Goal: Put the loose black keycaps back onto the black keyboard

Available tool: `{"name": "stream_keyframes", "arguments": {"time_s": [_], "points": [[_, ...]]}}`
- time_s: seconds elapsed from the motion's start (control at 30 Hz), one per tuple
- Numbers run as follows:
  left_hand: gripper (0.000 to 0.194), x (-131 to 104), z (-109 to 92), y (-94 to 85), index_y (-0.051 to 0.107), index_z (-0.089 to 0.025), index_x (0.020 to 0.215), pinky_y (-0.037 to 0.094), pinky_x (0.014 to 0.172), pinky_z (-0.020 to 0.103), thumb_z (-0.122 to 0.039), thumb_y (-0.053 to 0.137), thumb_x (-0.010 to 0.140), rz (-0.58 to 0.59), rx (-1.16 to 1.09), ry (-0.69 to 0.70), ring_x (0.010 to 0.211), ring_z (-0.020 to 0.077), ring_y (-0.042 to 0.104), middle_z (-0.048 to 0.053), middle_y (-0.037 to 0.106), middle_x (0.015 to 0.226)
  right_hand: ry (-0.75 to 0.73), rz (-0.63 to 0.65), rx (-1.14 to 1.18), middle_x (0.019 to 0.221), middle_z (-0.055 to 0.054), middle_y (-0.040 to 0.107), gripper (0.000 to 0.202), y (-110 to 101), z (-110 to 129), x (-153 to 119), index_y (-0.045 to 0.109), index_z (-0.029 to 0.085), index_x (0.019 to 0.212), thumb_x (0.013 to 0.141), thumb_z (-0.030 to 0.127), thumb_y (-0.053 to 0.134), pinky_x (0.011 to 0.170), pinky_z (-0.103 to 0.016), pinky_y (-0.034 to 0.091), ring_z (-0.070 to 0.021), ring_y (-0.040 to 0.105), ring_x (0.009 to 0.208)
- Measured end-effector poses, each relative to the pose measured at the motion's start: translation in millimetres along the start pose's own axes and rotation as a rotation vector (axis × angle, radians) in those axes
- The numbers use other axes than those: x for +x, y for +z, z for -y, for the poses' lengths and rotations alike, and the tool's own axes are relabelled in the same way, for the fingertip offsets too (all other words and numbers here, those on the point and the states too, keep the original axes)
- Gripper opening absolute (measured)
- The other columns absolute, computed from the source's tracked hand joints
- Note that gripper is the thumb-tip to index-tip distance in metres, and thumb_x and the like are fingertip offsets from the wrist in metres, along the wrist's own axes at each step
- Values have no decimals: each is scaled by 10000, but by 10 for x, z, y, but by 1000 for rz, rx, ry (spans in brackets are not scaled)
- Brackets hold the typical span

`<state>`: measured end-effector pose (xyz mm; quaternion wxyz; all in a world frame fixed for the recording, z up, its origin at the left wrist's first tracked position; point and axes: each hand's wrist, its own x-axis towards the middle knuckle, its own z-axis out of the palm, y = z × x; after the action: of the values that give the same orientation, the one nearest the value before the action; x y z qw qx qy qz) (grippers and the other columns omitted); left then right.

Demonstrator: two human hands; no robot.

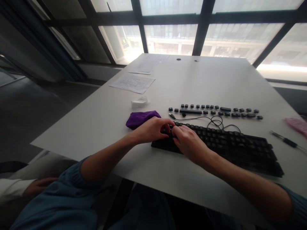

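A black keyboard (pixel 223 143) lies slantwise near the front edge of the table, some keys at its left end covered by my fingers. My left hand (pixel 155 129) is over that left end, thumb and forefinger curled toward each other above the keys. Right beside it, my right hand (pixel 189 139) is closed with its fingertips down at the same keys. The fingertips of both hands meet, and what they pinch is too small and hidden to name. Behind the keyboard, loose black keycaps (pixel 213 112) lie in two rows, along with a long spacebar (pixel 190 111).
A purple cloth (pixel 142 119) lies left of the keyboard, a clear plastic packet (pixel 140 101) behind it. Paper sheets (pixel 133 83) are farther back. The keyboard's cable (pixel 196 118) loops behind it. A dark-handled tool (pixel 289 142) and pink cloth (pixel 296 126) lie right. Another person's hand (pixel 39 186) rests at lower left.
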<state>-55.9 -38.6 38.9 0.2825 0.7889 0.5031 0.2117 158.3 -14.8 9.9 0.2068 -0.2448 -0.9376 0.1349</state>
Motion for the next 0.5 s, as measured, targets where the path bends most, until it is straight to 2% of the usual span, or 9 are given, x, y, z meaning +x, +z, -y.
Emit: {"name": "stream_keyframes", "arguments": {"time_s": [0.5], "points": [[444,2,-21,3,692,-191,1204,501,674,223,-106,738,770,-6,-18,-8,749,141,667,2,739,871,26,-49,60,844,-46,607,201,60,-26,2,565,188,939,864,4,535,738,-309,449,-200,542,767]]}}
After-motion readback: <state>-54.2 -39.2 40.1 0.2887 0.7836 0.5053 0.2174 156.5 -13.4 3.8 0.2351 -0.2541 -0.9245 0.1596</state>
